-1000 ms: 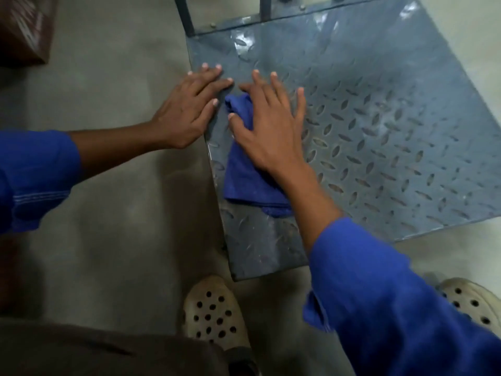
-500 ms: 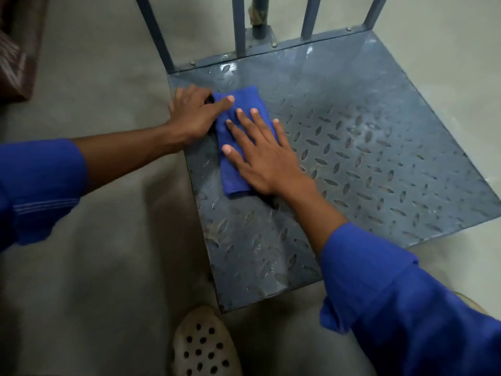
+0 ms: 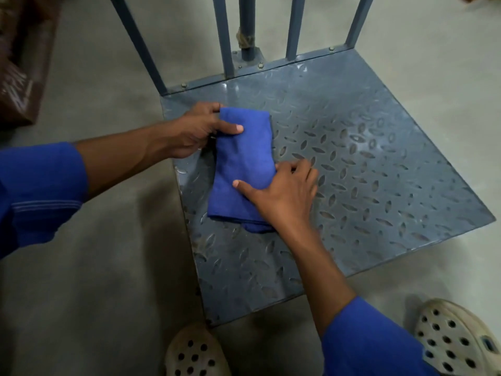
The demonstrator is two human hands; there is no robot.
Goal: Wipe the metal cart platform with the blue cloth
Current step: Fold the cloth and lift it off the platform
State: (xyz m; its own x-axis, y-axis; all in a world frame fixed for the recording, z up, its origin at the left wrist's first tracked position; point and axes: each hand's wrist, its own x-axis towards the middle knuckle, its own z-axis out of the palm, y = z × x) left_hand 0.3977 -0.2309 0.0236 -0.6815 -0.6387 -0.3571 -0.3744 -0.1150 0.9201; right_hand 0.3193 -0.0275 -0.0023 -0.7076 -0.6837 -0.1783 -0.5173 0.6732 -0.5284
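Note:
A folded blue cloth (image 3: pixel 242 158) lies on the left part of the grey metal cart platform (image 3: pixel 366 172), which has a raised tread pattern. My left hand (image 3: pixel 200 131) grips the cloth's far left edge, thumb on top and fingers under it. My right hand (image 3: pixel 284 194) holds the cloth's near right edge, thumb pressed on top and fingers curled at its side. The cloth's near end hangs folded under my right wrist.
Upright blue metal bars (image 3: pixel 225 36) of the cart's handle frame rise from the platform's far edge. A dark brown box (image 3: pixel 19 63) sits on the concrete floor at the far left. My two pale perforated clogs (image 3: pixel 455 337) stand at the platform's near edge.
My right hand was flat on the cloth wiping; now both hands have taken hold of the cloth's edges, and the cloth lies longer and smoother. The view has pulled back.

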